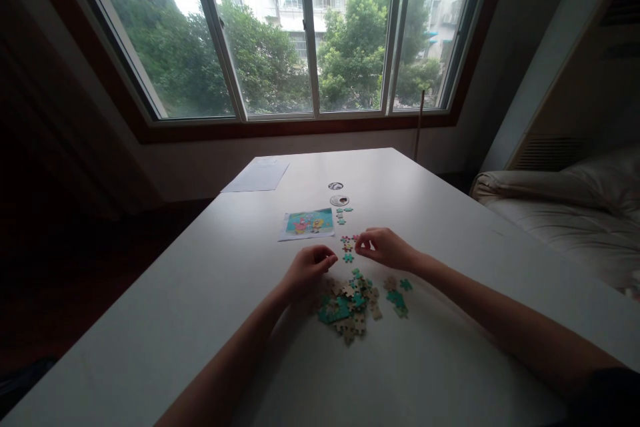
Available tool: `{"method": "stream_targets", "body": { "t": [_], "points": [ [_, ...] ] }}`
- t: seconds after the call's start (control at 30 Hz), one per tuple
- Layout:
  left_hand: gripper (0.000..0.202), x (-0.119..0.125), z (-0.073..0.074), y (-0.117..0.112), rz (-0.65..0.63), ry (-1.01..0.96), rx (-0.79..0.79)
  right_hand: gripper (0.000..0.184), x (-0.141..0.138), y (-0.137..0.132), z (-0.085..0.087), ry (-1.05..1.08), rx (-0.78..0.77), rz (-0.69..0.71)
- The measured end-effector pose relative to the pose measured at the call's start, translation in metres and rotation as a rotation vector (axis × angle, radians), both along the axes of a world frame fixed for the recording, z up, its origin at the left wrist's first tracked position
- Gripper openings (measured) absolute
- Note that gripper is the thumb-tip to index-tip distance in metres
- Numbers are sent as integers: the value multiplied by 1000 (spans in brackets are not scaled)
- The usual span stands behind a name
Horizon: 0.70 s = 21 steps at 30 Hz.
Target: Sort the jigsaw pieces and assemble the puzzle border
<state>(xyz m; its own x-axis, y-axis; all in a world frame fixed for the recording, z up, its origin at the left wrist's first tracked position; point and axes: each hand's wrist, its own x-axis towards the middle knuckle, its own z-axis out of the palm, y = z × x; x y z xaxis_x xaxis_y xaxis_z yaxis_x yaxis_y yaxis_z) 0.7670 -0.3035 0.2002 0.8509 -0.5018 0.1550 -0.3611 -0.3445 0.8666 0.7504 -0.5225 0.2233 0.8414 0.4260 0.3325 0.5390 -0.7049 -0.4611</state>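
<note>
My right hand [386, 248] is closed, its thumb and fingertips at a jigsaw piece [355, 238] beside a small cluster of colourful jigsaw pieces [347, 245]. A teal piece [348, 258] lies just below that cluster. Across from it, my left hand [311, 267] has its fingers curled together. Whatever they may hold is hidden. Between my forearms is a heap of jigsaw pieces [353, 303], some teal side up, others showing brown backs. A smaller group of pieces [396, 297] lies right of the heap. Beyond my left hand rests a picture sheet [309, 223] with cartoon figures.
On the white table [450, 333], a few pieces [341, 217] sit right of the picture sheet. Two round items [339, 201] lie farther back, near a white paper [257, 175] at the left edge. A sofa [560, 207] stands right; a window [310, 33] is ahead.
</note>
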Motion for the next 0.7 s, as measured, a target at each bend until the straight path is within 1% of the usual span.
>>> {"method": "stream_targets", "body": {
  "t": [0.07, 0.13, 0.2, 0.3, 0.4, 0.47, 0.6, 0.67, 0.7],
  "points": [
    [24, 0, -1, -1, 1, 5, 1, 12, -5, -14, 12, 135, -33, 78],
    [24, 0, -1, -1, 8, 8, 1, 13, -11, -30, 24, 313, -93, 166],
    [24, -1, -1, -2, 15, 11, 0, 17, -16, -46, 29, 431, -160, 200],
    [23, -1, -3, -3, 18, 13, 0, 24, -23, -62, 23, 498, -219, 189],
    [24, 1, -6, -5, 13, 12, 5, 22, -27, -67, 11, 567, -199, 200],
    [24, 1, -8, -5, 10, 9, 10, 20, -28, -67, 7, 602, -192, 200],
    [25, 2, -9, -6, 11, -4, 23, 20, -26, -67, 10, 637, -210, 219],
    [25, 2, -8, -5, 13, -15, 34, 17, -24, -66, 14, 620, -162, 213],
    [25, 1, -6, -4, 14, -22, 41, 17, -23, -64, 16, 596, -109, 200]
  ]
}}
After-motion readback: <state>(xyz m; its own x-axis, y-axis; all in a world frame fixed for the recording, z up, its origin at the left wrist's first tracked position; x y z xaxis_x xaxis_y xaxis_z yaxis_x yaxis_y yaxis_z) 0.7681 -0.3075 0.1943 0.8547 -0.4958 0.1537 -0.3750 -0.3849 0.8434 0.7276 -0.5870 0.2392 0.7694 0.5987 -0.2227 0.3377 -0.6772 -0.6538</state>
